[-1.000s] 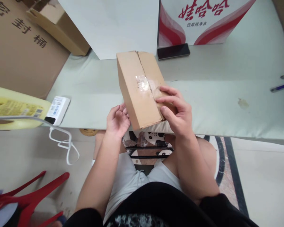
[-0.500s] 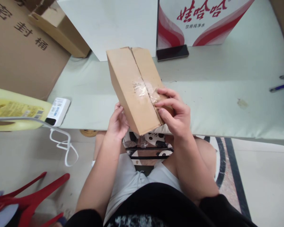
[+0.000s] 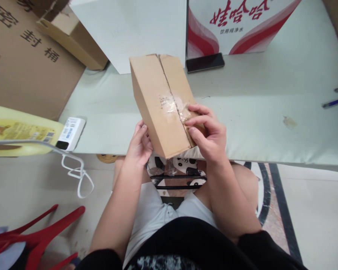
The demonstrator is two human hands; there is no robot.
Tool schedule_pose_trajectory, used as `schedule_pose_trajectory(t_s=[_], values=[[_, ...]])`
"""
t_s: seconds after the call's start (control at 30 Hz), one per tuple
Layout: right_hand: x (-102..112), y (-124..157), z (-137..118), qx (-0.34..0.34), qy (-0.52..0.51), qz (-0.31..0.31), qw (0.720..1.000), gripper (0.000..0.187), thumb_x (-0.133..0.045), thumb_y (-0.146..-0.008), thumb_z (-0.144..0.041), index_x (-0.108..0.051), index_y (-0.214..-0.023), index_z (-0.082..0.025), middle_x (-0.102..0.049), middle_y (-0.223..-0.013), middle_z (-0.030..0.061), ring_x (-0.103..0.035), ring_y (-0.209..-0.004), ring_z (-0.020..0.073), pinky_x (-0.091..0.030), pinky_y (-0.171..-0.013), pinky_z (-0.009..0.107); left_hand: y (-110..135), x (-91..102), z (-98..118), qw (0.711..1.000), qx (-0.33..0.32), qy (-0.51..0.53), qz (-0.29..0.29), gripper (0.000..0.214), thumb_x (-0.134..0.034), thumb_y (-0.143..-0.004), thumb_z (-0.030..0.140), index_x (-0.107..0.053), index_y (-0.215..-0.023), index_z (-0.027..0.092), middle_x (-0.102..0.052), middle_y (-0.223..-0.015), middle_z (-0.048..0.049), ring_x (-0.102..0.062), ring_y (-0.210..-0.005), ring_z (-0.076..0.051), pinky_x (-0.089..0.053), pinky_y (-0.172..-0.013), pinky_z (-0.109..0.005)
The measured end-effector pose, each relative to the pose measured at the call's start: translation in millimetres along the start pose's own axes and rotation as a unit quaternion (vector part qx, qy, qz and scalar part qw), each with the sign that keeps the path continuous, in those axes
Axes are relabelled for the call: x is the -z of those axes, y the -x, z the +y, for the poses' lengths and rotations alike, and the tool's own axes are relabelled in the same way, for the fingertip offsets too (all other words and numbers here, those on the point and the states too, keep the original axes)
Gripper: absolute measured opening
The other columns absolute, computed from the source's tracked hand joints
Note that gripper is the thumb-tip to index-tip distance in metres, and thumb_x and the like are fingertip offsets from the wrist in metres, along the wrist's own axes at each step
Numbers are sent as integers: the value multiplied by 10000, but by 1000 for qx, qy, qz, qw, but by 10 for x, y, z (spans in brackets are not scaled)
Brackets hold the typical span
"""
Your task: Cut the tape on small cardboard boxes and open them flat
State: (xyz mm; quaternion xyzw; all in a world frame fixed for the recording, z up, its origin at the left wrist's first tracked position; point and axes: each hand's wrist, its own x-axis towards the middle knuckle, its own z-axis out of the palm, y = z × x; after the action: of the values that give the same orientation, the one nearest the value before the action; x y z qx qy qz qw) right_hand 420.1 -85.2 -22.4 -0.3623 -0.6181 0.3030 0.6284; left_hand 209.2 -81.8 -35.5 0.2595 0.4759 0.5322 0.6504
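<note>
A closed brown cardboard box [image 3: 157, 101] with clear tape remnants along its centre seam is tilted up above the near edge of the pale green table [image 3: 256, 112]. My left hand [image 3: 139, 144] presses against the box's left side from below, fingers curled on it. My right hand [image 3: 207, 131] grips the near right corner, with thumb and fingers pinching at the taped seam.
A black phone [image 3: 205, 62] lies behind the box, before a red-and-white printed carton [image 3: 236, 26]. Large cardboard boxes [image 3: 30, 56] stand at the left. A white power bank [image 3: 71, 133] with cable, a yellow jug [image 3: 19, 131], a red chair [image 3: 36, 236], and blue-handled scissors [image 3: 336, 99] are nearby.
The box has been tipped up and shifted slightly left. My left hand has moved onto its left side. My right hand keeps its grip at the seam.
</note>
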Motion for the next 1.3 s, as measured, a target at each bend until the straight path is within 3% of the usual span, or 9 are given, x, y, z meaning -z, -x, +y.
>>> schedule_pose_trajectory(t_s=[0.13, 0.27, 0.4, 0.47, 0.57, 0.8, 0.97, 1.1, 1.3], values=[[-12, -5, 29, -45, -16, 14, 999, 123, -640, -880, -270, -718, -975, -269, -658, -1293, 56, -597, -1317, 256, -444, -1184, 499, 11, -13, 6, 996, -83, 14, 12, 459, -824, -771, 416, -626, -1167, 296, -701, -1315, -31, -599, -1340, -304, -546, -1048, -416], [20, 9, 114, -215, -107, 18, 971, 274, -590, -880, -484, -690, -1040, -284, -632, -1428, 34, -560, -1380, 292, -408, -1198, 532, 75, -34, 152, 978, -205, -10, 17, 495, -827, -751, 437, -641, -1195, 325, -710, -1272, 2, -571, -1379, -290, -481, -1155, -435], [-5, 44, 162, -326, -190, -26, 926, 532, -495, -910, -738, -681, -1174, -316, -675, -1425, 3, -550, -1419, 277, -402, -1217, 504, 269, -115, 386, 933, -300, -179, -80, 610, -797, -810, 499, -606, -1369, 345, -618, -1487, -13, -438, -1519, -322, -315, -1298, -489], [-71, 48, 174, -342, -217, -5, 914, 536, -576, -875, -741, -692, -1159, -303, -697, -1396, 3, -542, -1436, 263, -399, -1236, 459, 399, -201, 466, 897, -328, -276, -108, 700, -802, -824, 480, -531, -1457, 355, -521, -1600, -27, -378, -1558, -346, -266, -1320, -533], [-183, 29, 188, -372, -266, 60, 887, 567, -640, -809, -738, -687, -1132, -274, -720, -1360, 15, -563, -1420, 279, -423, -1235, 477, 554, -342, 509, 864, -339, -359, -98, 805, -807, -818, 499, -437, -1516, 346, -468, -1640, -63, -383, -1551, -377, -318, -1289, -587], [-231, -13, 155, -379, -280, 114, 874, 539, -709, -741, -689, -712, -1051, -249, -777, -1218, 19, -648, -1305, 302, -499, -1173, 504, 623, -413, 464, 807, -386, -444, -50, 855, -794, -820, 534, -387, -1541, 321, -462, -1612, -80, -397, -1535, -378, -395, -1267, -542], [-238, -13, 139, -379, -286, 120, 872, 537, -734, -721, -678, -718, -1038, -245, -782, -1187, 21, -651, -1296, 304, -503, -1165, 504, 635, -409, 471, 761, -436, -479, -30, 916, -733, -873, 484, -218, -1620, 356, -464, -1574, -97, -477, -1468, -348, -418, -1235, -559], [-249, -3, 161, -376, -279, 128, 874, 533, -726, -742, -664, -713, -1059, -236, -768, -1227, 31, -630, -1330, 297, -472, -1198, 497, 646, -396, 508, 696, -449, -560, -23, 754, -679, -906, 469, -377, -1577, 307, -492, -1557, -101, -465, -1466, -343, -379, -1258, -536], [-228, 34, 199, -356, -246, 113, 894, 538, -684, -803, -693, -723, -1073, -230, -770, -1228, 43, -637, -1322, 306, -507, -1159, 485, 631, -401, 483, 673, -426, -605, -21, 740, -518, -977, 556, -333, -1610, 219, -414, -1637, -156, -381, -1533, -371, -363, -1255, -559]])
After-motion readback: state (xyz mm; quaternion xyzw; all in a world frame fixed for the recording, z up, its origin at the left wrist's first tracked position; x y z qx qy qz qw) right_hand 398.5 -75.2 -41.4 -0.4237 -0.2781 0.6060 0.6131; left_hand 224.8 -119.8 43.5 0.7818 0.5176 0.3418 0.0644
